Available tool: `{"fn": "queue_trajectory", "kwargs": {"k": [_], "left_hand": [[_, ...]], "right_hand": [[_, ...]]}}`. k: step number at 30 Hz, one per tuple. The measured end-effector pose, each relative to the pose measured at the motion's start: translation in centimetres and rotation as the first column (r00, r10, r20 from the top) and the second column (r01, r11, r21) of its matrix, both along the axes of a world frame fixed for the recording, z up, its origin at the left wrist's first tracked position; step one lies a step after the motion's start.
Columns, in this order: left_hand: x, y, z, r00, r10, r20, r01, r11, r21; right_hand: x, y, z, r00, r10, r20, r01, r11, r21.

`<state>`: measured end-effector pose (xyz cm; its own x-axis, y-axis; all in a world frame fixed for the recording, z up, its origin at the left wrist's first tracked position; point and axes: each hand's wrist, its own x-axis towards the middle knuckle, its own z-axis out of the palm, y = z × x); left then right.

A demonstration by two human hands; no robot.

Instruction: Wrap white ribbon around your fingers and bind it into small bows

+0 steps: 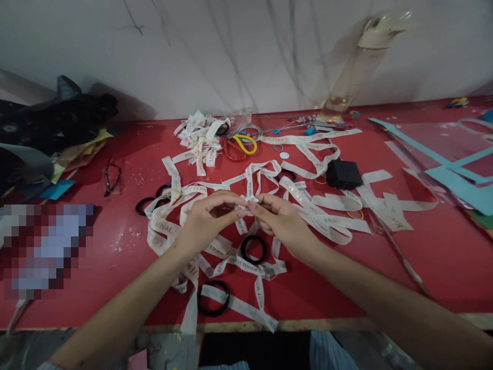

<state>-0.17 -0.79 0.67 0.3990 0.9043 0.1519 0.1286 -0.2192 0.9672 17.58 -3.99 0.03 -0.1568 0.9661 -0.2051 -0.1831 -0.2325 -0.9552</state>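
Observation:
My left hand (206, 218) and my right hand (279, 218) meet over the middle of a red table (385, 267). Both pinch the same piece of white printed ribbon (243, 205) between thumb and fingertips. Below the hands lies a tangle of several more white ribbon strips (331, 226) with printed letters. A black hair-tie ring (253, 250) rests just under my right hand. Another black ring (213, 298) lies near the table's front edge, and more black rings (144, 204) lie to the left.
Scissors with yellow and red handles (242, 144) lie at the back beside a heap of cut ribbon (200, 136). A small black box (343, 173), a clear bottle (352, 77), spectacles (111, 177), dark cloth (50, 123) and blue paper sheets (458, 174) surround the work.

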Motion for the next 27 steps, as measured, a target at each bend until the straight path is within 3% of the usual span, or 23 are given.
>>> {"fn": "queue_trajectory", "kwargs": {"k": [6,15,19,24,27], "left_hand": [[-0.1,-0.13,0.23,0.996,0.059,-0.064,-0.047,0.984,0.174],[-0.31,-0.16,0.13,0.992,0.109,-0.062,-0.091,0.968,0.235],[-0.26,-0.14,0.16,0.989,0.102,-0.106,-0.061,0.939,0.338],[-0.13,-0.21,-0.3,0.991,0.097,-0.087,-0.06,0.932,0.358],[-0.27,-0.08,-0.52,0.983,0.145,-0.115,-0.07,0.867,0.493]], "right_hand": [[-0.11,-0.06,0.43,0.993,0.015,-0.12,-0.021,0.998,-0.052],[0.19,-0.09,0.62,0.971,0.092,-0.221,-0.11,0.992,-0.069],[-0.01,-0.25,0.64,0.974,0.066,-0.218,-0.092,0.99,-0.108],[-0.09,-0.37,0.2,0.983,0.056,-0.175,-0.073,0.993,-0.093],[-0.17,-0.4,0.03,0.984,0.04,-0.171,-0.058,0.993,-0.102]]}}
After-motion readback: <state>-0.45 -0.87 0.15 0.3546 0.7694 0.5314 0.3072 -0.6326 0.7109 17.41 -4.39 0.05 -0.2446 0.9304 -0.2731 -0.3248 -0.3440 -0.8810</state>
